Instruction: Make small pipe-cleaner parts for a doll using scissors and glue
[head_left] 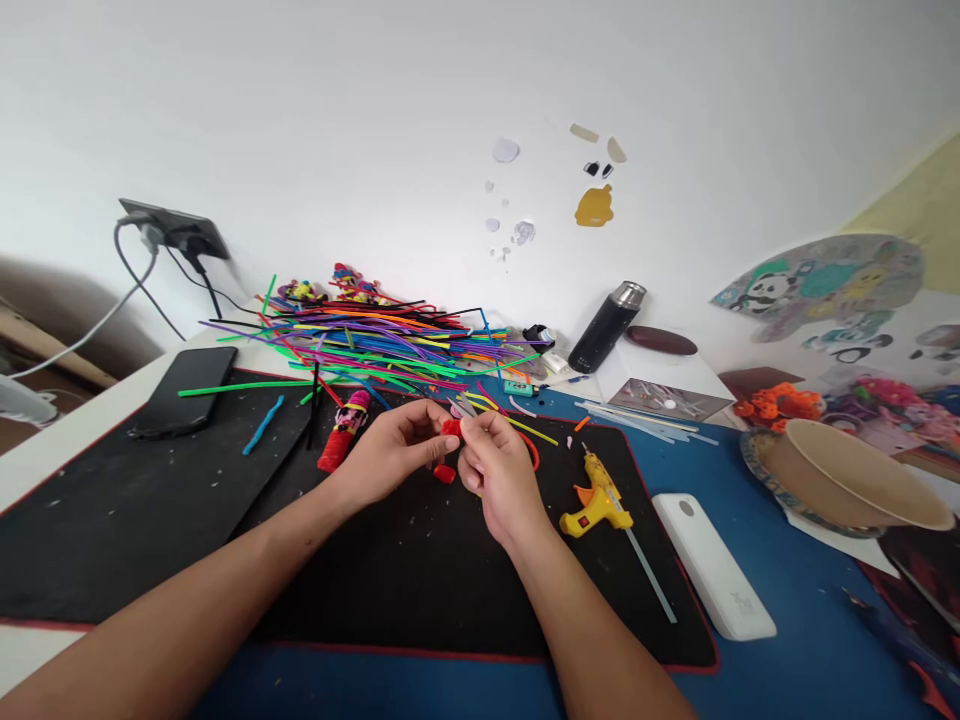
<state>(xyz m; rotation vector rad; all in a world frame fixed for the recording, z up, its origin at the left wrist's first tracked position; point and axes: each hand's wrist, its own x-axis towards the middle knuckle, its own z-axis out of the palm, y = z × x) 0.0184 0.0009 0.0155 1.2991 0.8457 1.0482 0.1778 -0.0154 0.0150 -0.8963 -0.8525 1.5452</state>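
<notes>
My left hand (397,445) pinches a small fuzzy red piece (451,428), which looks like pipe cleaner, between thumb and fingers above the black mat. Close beside it, my right hand (495,465) is closed around scissors; their silver blades (463,406) stick out at the red piece. The fingers hide most of the handle, though a red-orange loop (534,450) shows behind the right hand. Just below the hands lies another red piece (444,473). A wrapped red figure (343,430) with a pink and yellow top lies left of my left hand.
Many coloured pipe cleaners (390,345) are heaped along the wall. A yellow glue gun (600,500) lies right, near a white power bank (712,565). A phone (184,390) is at left. A black flask (607,327) and a bowl (862,470) stand further off.
</notes>
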